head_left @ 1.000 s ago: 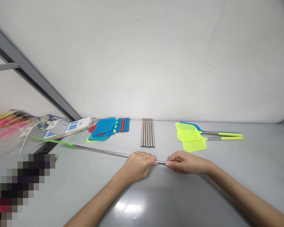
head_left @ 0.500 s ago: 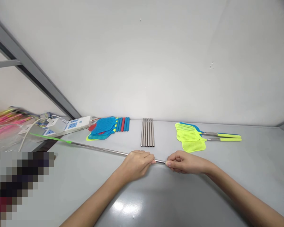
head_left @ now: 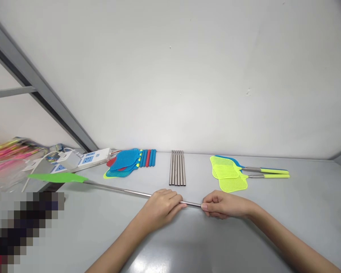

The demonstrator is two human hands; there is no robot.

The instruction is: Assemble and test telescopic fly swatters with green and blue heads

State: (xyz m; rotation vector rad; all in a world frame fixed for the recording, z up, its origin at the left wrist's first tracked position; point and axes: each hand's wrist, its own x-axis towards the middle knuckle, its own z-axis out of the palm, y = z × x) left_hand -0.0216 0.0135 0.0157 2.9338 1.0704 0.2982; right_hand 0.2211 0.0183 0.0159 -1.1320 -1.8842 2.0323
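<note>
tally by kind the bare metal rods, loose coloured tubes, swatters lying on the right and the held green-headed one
Bare metal rods: 6
Loose coloured tubes: 5
Swatters lying on the right: 3
Held green-headed swatter: 1
Total: 15

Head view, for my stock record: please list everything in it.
Held rod: one, silver, front centre
Swatter head: one, green, rod's left end
Loose heads: several, blue, red, lime, back left
Grips: five, four blue, one red, beside them
Spare rods: six, silver, back middle
Swatters: three, two lime, one blue, back right
Power strip: one, white and blue, left
Adapter: one, white, on the strip
Cables: several, white, reddish, nearby
Bagged items: uncountable, pink and yellow, far left
Table: one, grey, below
Wall: one, whitish, behind
Frame: two parts, grey, either side
Pixelated patch: one, dark, lower left
Left hand: one, bare, gripping held rod
Right hand: one, bare, pinching rod's right end
</note>
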